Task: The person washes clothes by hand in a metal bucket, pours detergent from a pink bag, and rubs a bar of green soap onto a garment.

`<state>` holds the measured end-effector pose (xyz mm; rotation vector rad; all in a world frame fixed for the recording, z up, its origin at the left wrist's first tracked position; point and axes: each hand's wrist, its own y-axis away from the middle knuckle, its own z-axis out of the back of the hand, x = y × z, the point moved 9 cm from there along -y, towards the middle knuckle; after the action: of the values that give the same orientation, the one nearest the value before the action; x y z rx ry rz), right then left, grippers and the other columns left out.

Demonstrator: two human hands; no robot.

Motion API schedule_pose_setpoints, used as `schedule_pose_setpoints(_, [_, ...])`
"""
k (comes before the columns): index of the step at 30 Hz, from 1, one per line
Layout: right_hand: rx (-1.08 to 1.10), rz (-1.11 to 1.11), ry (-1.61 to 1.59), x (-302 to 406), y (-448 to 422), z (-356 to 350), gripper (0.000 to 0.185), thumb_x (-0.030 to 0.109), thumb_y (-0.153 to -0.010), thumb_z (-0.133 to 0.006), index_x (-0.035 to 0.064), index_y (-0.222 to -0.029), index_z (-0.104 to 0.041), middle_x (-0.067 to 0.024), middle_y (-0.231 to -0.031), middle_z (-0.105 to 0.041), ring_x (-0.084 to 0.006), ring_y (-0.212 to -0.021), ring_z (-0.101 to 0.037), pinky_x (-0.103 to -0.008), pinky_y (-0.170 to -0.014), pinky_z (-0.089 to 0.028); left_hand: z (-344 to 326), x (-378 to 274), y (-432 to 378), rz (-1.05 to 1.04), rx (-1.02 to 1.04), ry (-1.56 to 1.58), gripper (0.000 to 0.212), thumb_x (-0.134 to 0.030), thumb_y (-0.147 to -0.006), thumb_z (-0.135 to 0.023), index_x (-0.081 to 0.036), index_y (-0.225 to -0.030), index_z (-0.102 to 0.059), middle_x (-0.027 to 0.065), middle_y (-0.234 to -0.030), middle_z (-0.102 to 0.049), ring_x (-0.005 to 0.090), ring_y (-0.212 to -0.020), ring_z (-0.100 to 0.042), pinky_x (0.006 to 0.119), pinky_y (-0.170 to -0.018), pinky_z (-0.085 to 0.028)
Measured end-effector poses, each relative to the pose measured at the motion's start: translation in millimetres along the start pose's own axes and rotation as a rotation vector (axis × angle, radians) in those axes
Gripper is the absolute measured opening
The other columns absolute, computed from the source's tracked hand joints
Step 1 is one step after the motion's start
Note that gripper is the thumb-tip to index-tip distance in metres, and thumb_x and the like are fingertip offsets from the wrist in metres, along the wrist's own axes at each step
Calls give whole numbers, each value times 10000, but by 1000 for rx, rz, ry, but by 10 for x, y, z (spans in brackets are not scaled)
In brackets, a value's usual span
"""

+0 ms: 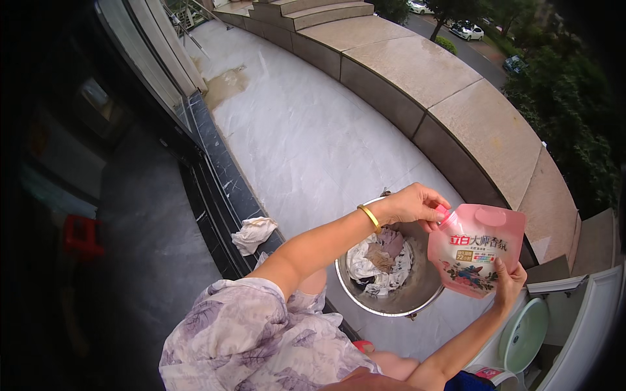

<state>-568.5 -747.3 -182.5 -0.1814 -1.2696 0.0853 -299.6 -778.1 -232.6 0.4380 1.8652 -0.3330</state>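
Note:
A pink detergent refill pouch [477, 251] with a flower print and writing is held tilted above the right side of a round metal pot [425, 288]. My left hand [420, 207], below a gold bangle [369, 217], pinches the pink cap [441, 213] at the pouch's upper left corner; whether the cap is loose I cannot tell. My right hand [508, 278] grips the pouch's lower right edge, thumb on its front. Inside the pot lie bunched white patterned, mauve and tan cloths [381, 256]. The pot stands on the grey tiled floor.
A crumpled white cloth [254, 235] lies on the dark door sill [220, 166] at left. A curved stone parapet [440, 93] bounds the balcony. At lower right are a pale green basin [524, 335] and a white cabinet [594, 317]. A red slipper [363, 346] shows beside the pot.

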Motion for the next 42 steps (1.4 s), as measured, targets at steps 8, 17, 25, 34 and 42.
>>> schedule_pose_setpoints(8, [22,15,-2,93,-4,-48,225,166,-726,-733,-24,-793,-633,8,-683,-579,-61,-614,-480,-207,-566,-379,89,175,76,254,-243,-125,398,-344,-868,-552,44,-789,-588,75,-654,-581,108,-471,-554,212,-401,-468])
schedule_pose_setpoints(17, [-52,12,-28,43,16,21,238,176,-727,-732,-26,-795,-627,7,-691,-576,-66,-625,-479,-213,-581,-383,1,10,2,-70,-125,96,342,-153,-849,-592,10,-1143,-527,74,-970,-597,105,-710,-597,226,-610,-531])
schedule_pose_setpoints(25, [0,4,-4,30,4,53,236,166,-725,-730,-34,-794,-627,-8,-708,-595,-68,-635,-492,-212,-592,-393,-21,11,10,24,-36,-59,245,-194,-888,-530,26,-989,-566,50,-783,-586,88,-632,-581,242,-558,-526])
schedule_pose_setpoints(34, [45,12,-6,154,39,-68,221,139,-717,-733,-45,-786,-632,6,-676,-583,-62,-612,-483,-213,-572,-391,134,142,34,177,-275,-303,343,-299,-903,-489,3,-765,-578,7,-536,-492,76,-398,-486,201,-386,-441])
schedule_pose_setpoints(42, [11,20,0,125,50,-29,250,168,-721,-735,-45,-798,-630,1,-692,-585,-66,-623,-483,-219,-581,-396,52,137,2,93,-154,31,267,-160,-848,-585,30,-1031,-540,87,-884,-593,119,-611,-600,219,-491,-502])
